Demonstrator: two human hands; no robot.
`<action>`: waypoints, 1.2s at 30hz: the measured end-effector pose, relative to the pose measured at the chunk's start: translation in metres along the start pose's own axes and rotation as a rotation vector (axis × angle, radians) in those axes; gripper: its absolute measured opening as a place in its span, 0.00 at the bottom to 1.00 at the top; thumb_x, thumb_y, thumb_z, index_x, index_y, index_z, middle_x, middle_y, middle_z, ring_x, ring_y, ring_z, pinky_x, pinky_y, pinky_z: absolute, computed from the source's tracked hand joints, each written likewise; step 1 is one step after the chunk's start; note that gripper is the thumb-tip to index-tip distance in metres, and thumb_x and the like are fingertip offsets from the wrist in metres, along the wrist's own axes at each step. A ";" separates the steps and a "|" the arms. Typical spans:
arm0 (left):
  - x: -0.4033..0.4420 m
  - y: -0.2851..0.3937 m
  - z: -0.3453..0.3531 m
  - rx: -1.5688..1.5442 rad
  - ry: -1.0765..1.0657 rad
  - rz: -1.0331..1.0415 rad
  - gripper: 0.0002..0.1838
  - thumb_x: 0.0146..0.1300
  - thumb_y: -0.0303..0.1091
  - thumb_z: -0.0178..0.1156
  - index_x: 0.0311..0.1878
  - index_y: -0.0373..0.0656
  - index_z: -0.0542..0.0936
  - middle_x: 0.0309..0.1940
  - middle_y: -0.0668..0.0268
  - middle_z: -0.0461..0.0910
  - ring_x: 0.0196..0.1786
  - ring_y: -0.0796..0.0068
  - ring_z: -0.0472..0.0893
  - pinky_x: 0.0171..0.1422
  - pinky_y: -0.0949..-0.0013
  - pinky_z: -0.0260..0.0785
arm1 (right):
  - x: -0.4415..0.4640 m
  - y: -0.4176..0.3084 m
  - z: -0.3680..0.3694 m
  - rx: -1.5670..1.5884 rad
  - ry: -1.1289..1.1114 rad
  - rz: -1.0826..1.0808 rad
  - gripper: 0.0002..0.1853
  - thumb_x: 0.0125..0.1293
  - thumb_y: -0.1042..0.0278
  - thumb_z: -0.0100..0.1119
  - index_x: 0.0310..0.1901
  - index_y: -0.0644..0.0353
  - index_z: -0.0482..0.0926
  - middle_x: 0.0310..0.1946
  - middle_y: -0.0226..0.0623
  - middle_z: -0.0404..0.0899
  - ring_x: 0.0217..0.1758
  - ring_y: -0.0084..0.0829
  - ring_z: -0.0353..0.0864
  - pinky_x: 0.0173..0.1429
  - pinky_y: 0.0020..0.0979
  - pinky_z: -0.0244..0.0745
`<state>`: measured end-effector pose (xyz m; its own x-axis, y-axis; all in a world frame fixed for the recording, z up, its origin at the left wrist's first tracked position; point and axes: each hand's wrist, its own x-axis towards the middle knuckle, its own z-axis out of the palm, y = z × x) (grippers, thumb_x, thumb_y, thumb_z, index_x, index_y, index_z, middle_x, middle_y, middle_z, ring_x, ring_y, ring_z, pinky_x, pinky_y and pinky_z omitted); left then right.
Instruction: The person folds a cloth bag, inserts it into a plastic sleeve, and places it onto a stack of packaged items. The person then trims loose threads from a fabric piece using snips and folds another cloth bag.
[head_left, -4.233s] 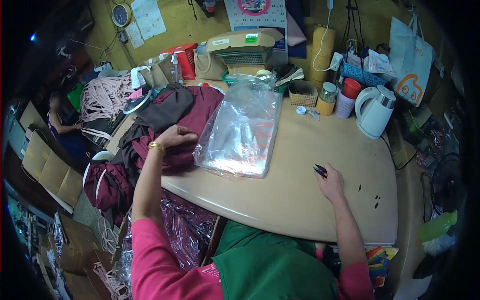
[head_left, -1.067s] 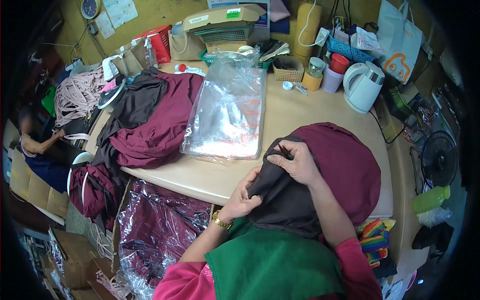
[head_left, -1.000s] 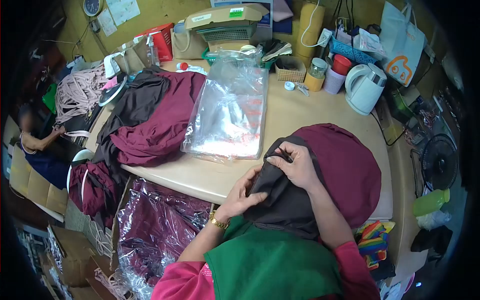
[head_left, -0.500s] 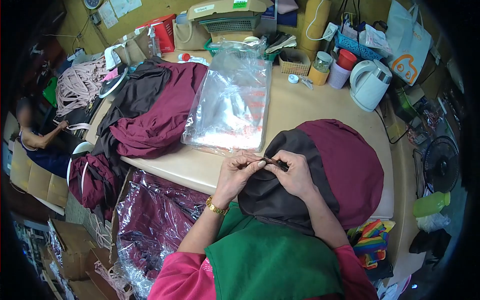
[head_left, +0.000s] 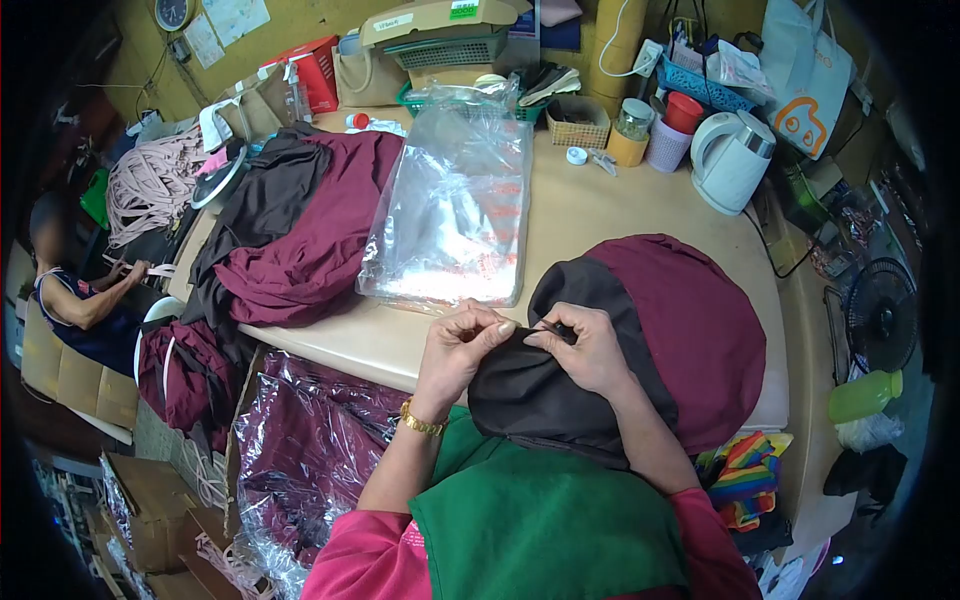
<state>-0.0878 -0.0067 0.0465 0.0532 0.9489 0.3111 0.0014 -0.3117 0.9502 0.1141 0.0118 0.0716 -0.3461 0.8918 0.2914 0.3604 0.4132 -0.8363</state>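
A maroon and dark grey cloth piece [head_left: 690, 330] lies bunched on the table's front right, its grey part toward me. My left hand [head_left: 462, 350] pinches the upper edge of the grey part between thumb and finger. Close beside it, my right hand [head_left: 582, 348] pinches the same edge and also has a small black tool tucked in its fingers. What lies between the fingertips is too small to make out. Left of my hands is a stack of clear plastic bags [head_left: 450, 210], and beyond it a second heap of maroon and grey cloth [head_left: 320, 225].
A white kettle [head_left: 730, 165], a purple cup [head_left: 667, 148] and a jar [head_left: 632, 130] stand at the back right. A box of plastic-wrapped maroon items [head_left: 310, 440] is below the table's front edge. Another person [head_left: 85, 300] sits at far left, near pink straps [head_left: 155, 185].
Maroon and grey cloth now lies under my hands, brought there since the oldest frame. My left hand has risen from the cloth's lower left edge to beside my right hand.
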 end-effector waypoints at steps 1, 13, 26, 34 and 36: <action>-0.001 0.000 -0.003 -0.265 0.024 -0.184 0.06 0.67 0.31 0.66 0.35 0.39 0.85 0.30 0.71 0.80 0.26 0.86 0.66 0.30 0.79 0.58 | 0.000 0.001 -0.001 0.009 0.013 0.004 0.10 0.60 0.70 0.73 0.31 0.65 0.80 0.24 0.36 0.79 0.25 0.25 0.73 0.31 0.30 0.66; -0.002 0.025 0.001 -0.774 -0.094 -0.512 0.15 0.76 0.37 0.55 0.48 0.29 0.76 0.52 0.49 0.81 0.47 0.67 0.87 0.47 0.74 0.84 | -0.001 0.002 -0.002 -0.005 0.123 -0.051 0.09 0.61 0.71 0.71 0.39 0.63 0.81 0.33 0.35 0.78 0.34 0.26 0.77 0.38 0.28 0.73; 0.004 0.034 0.020 -0.946 -0.107 -0.421 0.13 0.77 0.35 0.52 0.47 0.31 0.75 0.67 0.42 0.70 0.60 0.64 0.81 0.61 0.67 0.81 | -0.016 -0.047 -0.009 -0.640 0.376 -0.471 0.15 0.50 0.71 0.73 0.41 0.54 0.83 0.29 0.27 0.72 0.29 0.28 0.75 0.32 0.33 0.62; -0.002 0.033 0.028 -0.835 -0.105 -0.372 0.13 0.79 0.37 0.49 0.41 0.36 0.75 0.69 0.45 0.69 0.60 0.64 0.81 0.62 0.65 0.80 | -0.016 -0.040 -0.008 -0.643 0.374 -0.493 0.10 0.51 0.74 0.71 0.34 0.56 0.78 0.28 0.30 0.71 0.29 0.29 0.76 0.31 0.32 0.63; -0.004 0.033 0.026 -0.866 -0.181 -0.348 0.13 0.79 0.37 0.49 0.40 0.37 0.75 0.69 0.44 0.69 0.59 0.62 0.81 0.62 0.65 0.79 | -0.016 -0.039 -0.006 -0.655 0.355 -0.484 0.10 0.53 0.75 0.71 0.35 0.57 0.78 0.28 0.30 0.71 0.29 0.28 0.76 0.31 0.31 0.64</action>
<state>-0.0616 -0.0224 0.0759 0.3436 0.9365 0.0694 -0.6905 0.2019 0.6946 0.1108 -0.0170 0.1024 -0.3392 0.5517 0.7619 0.7048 0.6855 -0.1825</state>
